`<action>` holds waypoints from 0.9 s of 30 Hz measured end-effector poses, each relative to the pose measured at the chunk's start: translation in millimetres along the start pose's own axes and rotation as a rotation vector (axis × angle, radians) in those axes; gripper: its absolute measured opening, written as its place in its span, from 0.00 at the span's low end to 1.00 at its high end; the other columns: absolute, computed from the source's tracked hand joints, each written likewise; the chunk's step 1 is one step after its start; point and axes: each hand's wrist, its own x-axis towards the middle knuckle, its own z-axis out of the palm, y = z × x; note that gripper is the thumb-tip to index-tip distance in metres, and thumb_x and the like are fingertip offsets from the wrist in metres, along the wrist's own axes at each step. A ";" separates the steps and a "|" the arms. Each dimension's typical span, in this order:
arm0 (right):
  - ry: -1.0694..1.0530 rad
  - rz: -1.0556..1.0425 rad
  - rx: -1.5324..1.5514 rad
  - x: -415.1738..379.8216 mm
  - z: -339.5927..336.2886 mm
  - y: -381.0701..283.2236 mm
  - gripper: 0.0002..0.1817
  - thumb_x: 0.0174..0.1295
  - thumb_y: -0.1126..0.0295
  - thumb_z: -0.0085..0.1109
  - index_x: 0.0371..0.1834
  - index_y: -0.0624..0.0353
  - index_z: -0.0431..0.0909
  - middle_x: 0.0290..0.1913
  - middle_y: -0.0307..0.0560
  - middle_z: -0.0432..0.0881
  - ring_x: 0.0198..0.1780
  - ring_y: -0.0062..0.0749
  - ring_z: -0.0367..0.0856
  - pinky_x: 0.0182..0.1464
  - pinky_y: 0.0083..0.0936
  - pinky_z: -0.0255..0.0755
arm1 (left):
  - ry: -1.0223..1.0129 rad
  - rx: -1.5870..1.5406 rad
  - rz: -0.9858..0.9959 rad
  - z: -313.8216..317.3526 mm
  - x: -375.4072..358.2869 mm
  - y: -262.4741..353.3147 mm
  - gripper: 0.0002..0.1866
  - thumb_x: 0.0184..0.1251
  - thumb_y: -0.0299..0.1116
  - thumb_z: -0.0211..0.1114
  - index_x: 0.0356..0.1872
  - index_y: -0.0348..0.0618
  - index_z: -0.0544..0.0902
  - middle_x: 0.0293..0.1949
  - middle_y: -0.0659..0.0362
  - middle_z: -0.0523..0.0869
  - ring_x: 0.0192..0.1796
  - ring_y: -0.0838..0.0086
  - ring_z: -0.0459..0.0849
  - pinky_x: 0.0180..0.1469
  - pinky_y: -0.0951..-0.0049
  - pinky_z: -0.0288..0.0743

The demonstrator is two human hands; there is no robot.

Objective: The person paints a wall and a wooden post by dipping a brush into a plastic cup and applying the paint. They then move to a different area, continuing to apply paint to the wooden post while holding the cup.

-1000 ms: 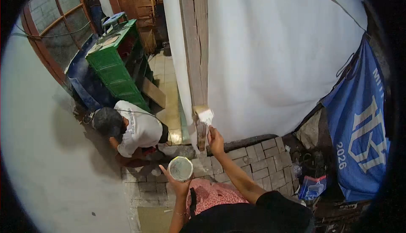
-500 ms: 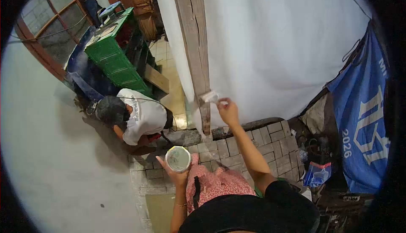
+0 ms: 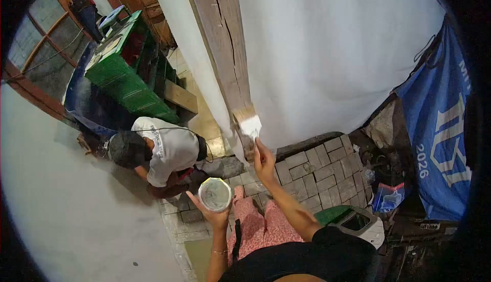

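My right hand (image 3: 264,162) is closed around the handle of a paintbrush (image 3: 250,125). The brush's pale bristles touch the lower part of a brown wooden post (image 3: 225,41), which has a long dark crack. My left hand (image 3: 212,215) grips a round tub (image 3: 215,195) from the side and below. Its open top faces me and shows greyish contents; I cannot make out how full it is.
A person in a white shirt (image 3: 166,149) crouches at left beside the pale wall (image 3: 87,215). Behind them stands a green cabinet (image 3: 128,77). White sheeting (image 3: 327,57) hangs behind the post. A blue banner (image 3: 434,128) hangs at right above clutter. Grey pavers (image 3: 312,174) lie below.
The brush has turned from sideways to upright, its bristles now on the post. My right hand has moved lower and slightly left. A green and white object has come into view at lower right.
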 end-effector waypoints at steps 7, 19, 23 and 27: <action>0.004 0.113 -0.149 -57.1 4.9 99.3 0.19 0.67 0.78 0.53 0.61 0.60 0.75 0.25 0.33 0.71 0.21 0.11 0.59 0.22 0.15 0.56 | -0.144 0.091 -0.099 -20.5 48.4 -23.3 0.72 0.38 0.26 0.82 0.74 0.43 0.29 0.62 0.50 0.68 0.63 0.61 0.70 0.67 0.60 0.63; -0.245 0.227 -0.558 -176.9 -45.8 325.4 0.22 0.62 0.74 0.58 0.62 0.50 0.75 0.29 0.56 0.78 0.28 0.47 0.78 0.30 0.35 0.72 | -0.081 -0.024 0.156 82.9 47.3 -190.2 0.63 0.47 0.26 0.76 0.75 0.45 0.35 0.69 0.46 0.58 0.70 0.57 0.61 0.72 0.56 0.53; -0.253 0.186 -0.490 -209.5 -53.5 399.0 0.24 0.62 0.74 0.58 0.63 0.48 0.74 0.28 0.55 0.77 0.27 0.49 0.77 0.31 0.37 0.72 | 0.195 0.111 0.209 136.7 32.3 -282.6 0.64 0.43 0.19 0.76 0.75 0.41 0.35 0.72 0.46 0.52 0.71 0.57 0.60 0.72 0.55 0.54; -0.230 0.120 -0.447 -245.7 -52.1 479.7 0.23 0.62 0.74 0.58 0.62 0.51 0.74 0.28 0.55 0.77 0.26 0.49 0.76 0.31 0.37 0.71 | 0.337 0.117 0.262 163.2 18.1 -360.6 0.58 0.49 0.26 0.76 0.75 0.41 0.42 0.74 0.45 0.49 0.74 0.56 0.54 0.74 0.55 0.49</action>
